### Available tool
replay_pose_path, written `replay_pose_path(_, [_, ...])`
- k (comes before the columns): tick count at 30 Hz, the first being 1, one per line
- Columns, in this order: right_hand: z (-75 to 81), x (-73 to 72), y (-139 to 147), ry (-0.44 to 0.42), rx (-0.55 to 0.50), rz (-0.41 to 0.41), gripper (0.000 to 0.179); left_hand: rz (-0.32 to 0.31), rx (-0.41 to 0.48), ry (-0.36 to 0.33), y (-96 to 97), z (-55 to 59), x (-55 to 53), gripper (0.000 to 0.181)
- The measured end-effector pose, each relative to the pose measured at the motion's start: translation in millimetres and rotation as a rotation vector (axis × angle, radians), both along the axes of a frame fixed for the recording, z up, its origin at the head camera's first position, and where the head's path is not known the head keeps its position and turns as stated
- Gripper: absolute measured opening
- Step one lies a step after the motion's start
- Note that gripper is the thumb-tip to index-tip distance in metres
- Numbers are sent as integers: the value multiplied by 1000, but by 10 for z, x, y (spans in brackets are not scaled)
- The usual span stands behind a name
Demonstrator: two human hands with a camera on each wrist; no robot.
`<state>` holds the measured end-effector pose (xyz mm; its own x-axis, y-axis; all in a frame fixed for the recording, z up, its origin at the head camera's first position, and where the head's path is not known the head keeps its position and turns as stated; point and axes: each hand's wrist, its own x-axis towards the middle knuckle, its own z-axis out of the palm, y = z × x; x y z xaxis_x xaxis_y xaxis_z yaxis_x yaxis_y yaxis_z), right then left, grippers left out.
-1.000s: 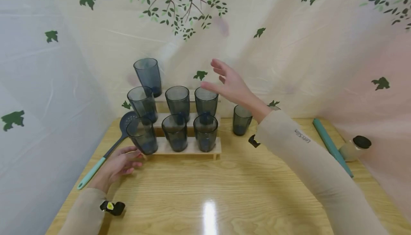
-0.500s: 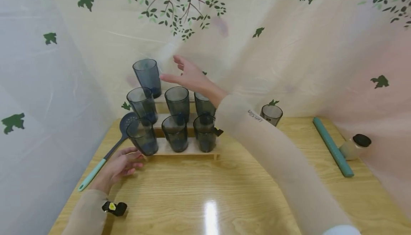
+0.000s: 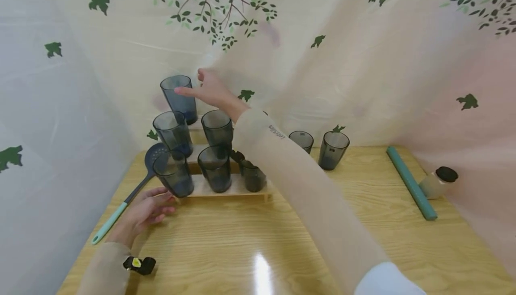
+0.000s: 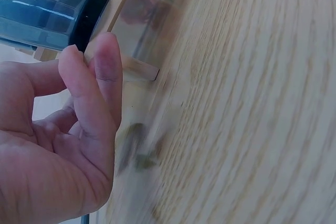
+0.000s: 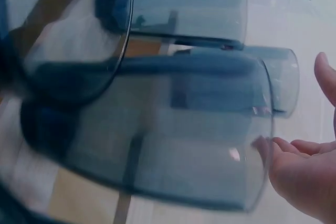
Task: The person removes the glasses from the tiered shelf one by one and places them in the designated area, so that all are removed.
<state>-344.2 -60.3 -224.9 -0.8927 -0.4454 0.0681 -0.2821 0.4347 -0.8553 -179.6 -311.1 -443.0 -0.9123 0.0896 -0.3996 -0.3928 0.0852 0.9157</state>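
A stepped wooden rack (image 3: 242, 189) carries blue-grey drinking glasses on three levels. Alone at the left of the top level stands one glass (image 3: 179, 100). Beside it is my right hand (image 3: 215, 90), thumb across the front of that glass and fingers to its right, with a gap between them. In the right wrist view the right hand (image 5: 302, 174) shows spread thumb and fingers, gripping nothing. My left hand (image 3: 145, 210) lies by the rack's front left corner, under the lower left glass (image 3: 174, 174). Its fingers are loosely bent; whether they touch the rack I cannot tell.
Two more glasses, a nearer-left one (image 3: 301, 139) and another (image 3: 333, 151), stand on the table right of the rack. A skimmer (image 3: 135, 192) with a mint handle lies at left. On the right are a teal rod (image 3: 411, 183) and a black-lidded jar (image 3: 439, 182).
My right hand has moved left over the rack, from above the middle level's right glass to the top glass. The left hand has stayed by the rack's corner.
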Motion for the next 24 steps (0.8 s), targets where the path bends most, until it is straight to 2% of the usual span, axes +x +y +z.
replay_pose_path(5, [-125,-42,-183,23,78,-39,103,-3,2,-1,-11,4,-8,44])
replay_pose_path(8, [-197,-40,-256,35,88,-50,104,-8,9,0,-23,5,-13,42])
replay_pose_path(15, [-238,-59,-351,115,62,-43,100,-24,19,14,-40,14,-32,37])
replay_pose_path(19, [-268,-63,-353,121,82,-65,93,-34,21,7,-3,9,-50,42])
replay_pose_path(24, [-281,-66,-363,127,94,-92,86,-12,4,3,-15,3,-59,43])
